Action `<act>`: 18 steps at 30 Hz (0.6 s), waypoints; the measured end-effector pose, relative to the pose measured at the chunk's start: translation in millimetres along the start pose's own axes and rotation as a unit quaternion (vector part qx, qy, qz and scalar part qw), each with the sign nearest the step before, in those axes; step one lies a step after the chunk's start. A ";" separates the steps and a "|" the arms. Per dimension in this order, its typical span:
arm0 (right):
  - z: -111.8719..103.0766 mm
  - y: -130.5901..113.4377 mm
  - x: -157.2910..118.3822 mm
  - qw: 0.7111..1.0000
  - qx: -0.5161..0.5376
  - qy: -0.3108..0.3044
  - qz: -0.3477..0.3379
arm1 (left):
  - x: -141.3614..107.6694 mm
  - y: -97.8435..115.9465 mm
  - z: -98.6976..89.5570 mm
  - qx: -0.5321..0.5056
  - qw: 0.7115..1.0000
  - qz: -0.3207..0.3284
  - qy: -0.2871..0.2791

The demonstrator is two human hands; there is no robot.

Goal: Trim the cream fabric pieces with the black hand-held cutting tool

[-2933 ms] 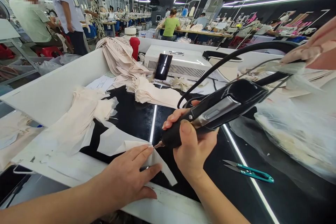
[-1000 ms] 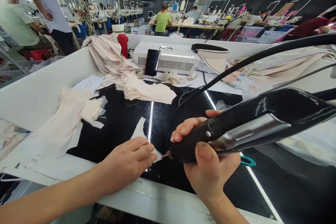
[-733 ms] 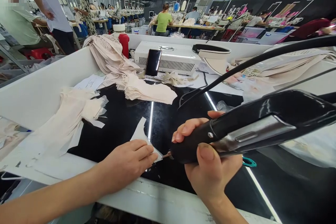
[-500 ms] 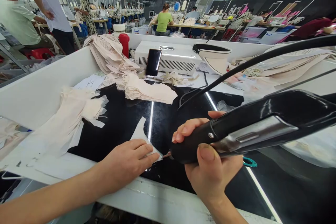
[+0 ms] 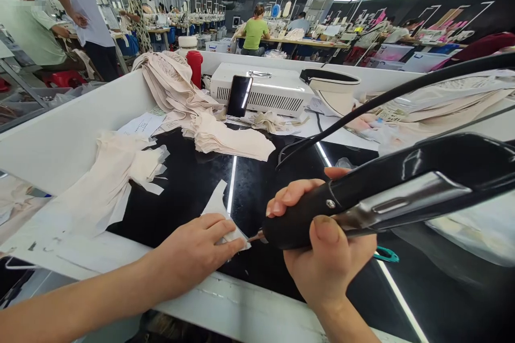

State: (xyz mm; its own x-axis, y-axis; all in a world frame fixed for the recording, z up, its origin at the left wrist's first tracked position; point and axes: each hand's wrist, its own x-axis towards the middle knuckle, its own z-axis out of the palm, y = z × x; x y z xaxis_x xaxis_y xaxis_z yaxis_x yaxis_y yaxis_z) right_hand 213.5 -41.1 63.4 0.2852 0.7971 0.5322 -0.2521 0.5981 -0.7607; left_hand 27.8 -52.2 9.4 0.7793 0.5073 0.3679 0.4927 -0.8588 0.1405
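My left hand lies palm down on a small white fabric piece on the black tabletop, its fingers together and pressing the piece flat. Wrapped round a black handheld tool is my right hand, thumb on top near a metal lever. The tool's thin copper-coloured tip points left and meets the fabric's right corner, just beyond my left fingertips. A teal-handled item lies partly hidden behind my right hand.
Pale fabric stacks lie at left and back centre. Behind stand a phone, a white vented box and a red container. A black cable arches across the right. Several people are in the background.
The view has shifted slightly. The tool has tilted a little and its tip sits slightly differently at the fabric's corner. My left hand stays on the fabric.
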 end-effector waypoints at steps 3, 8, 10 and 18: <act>3.7 3.2 3.2 1.000 0.000 0.010 -0.004 | -0.6 0.4 -0.3 -0.011 1.000 -0.009 -0.004; 7.3 8.8 5.0 1.000 -0.006 0.012 0.001 | -0.6 1.4 0.9 -0.016 1.000 -0.021 0.006; 7.6 9.6 4.6 1.000 -0.012 0.010 0.003 | -0.4 1.5 1.3 -0.015 1.000 -0.023 0.004; 10.1 9.6 6.8 1.000 -0.019 -0.005 0.008 | -0.1 1.4 1.6 -0.013 0.999 -0.037 0.023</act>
State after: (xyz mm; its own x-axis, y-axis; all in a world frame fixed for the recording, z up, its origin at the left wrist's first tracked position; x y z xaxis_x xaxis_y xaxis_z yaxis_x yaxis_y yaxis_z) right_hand 203.7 -29.1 63.6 0.2713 0.8076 0.5237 -0.2208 0.5818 -0.7828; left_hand 29.1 -53.3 8.1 0.7220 0.5664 0.3975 0.5374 -0.8208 0.1935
